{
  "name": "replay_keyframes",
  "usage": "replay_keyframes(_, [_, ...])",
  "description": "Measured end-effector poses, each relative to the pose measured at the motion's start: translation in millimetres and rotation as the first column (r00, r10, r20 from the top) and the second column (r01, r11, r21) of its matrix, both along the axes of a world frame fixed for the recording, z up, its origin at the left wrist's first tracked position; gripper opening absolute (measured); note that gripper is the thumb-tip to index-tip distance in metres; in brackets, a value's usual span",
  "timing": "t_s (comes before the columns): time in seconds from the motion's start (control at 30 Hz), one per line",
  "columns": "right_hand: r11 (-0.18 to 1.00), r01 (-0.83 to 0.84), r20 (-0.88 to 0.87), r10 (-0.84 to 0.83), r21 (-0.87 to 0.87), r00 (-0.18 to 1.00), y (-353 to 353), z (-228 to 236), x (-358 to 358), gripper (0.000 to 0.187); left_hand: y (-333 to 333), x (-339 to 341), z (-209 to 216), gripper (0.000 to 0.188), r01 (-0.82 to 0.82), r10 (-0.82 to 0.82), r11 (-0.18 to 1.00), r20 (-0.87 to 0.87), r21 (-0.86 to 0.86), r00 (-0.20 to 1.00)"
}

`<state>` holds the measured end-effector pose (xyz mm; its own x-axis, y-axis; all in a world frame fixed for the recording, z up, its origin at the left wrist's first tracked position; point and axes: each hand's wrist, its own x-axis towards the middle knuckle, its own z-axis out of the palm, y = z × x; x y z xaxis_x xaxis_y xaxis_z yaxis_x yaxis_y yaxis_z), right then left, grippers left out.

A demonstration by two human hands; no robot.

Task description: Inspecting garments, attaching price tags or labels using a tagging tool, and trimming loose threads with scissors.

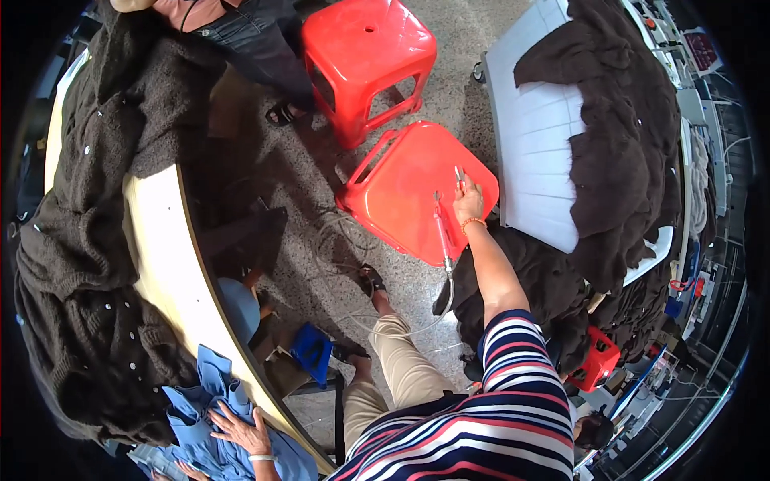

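My right hand (469, 204), an orange bead bracelet at its wrist, is over the seat of a red plastic stool (393, 192). Its closed fingers are around a small silvery metal tool (459, 174), whose exact kind is too small to tell. Just left of that hand, a slim tool with a translucent red handle (443, 232) lies on the seat, joined to a clear hose (451, 289). At the lower left, my left hand (241, 433), with a white bangle, rests fingers spread on a blue garment (210, 381) at the table's edge.
Dark brown knitwear (80, 313) is heaped along the pale curved table (164, 232). More dark garments (618, 120) hang over a white wheeled bin (537, 136). Another red stool (369, 48) stands beyond, near a person's dark trousers (257, 56). Looped hose (341, 240) lies on the floor.
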<state>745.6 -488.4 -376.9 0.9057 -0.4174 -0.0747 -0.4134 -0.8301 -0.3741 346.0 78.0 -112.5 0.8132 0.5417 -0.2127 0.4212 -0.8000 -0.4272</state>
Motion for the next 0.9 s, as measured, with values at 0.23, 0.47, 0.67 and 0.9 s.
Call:
replay_keyframes(0.23, [0.744, 0.248, -0.114, -0.227, 0.620, 0.967, 39.1, 100.6, -26.2, 0.023, -2.7, 15.7, 12.3, 0.098, -0.122, 0.134, 0.967, 0.041, -0.225, 0.990])
replay_keyframes(0.47, [0.458, -0.182, -0.005, 0.378, 0.870, 0.926, 143.7, 135.3, -83.3, 0.008, -7.0, 15.2, 12.7, 0.097, -0.137, 0.195, 0.950, 0.189, -0.281, 0.962])
replay_keyframes(0.67, [0.137, -0.022, -0.083, 0.710, 0.990, 0.699, 274.8, 241.4, -176.5, 0.009, -96.4, 76.4, 48.6, 0.105, 0.327, 0.184, 0.602, 0.525, -0.729, 0.831])
replay_keyframes(0.9, [0.086, -0.668, 0.373, 0.774, 0.739, 0.511, 262.4, 255.3, -168.1, 0.010, -158.3, 101.7, 29.7, 0.046, 0.165, 0.676, -0.333, -0.114, -0.928, 0.728])
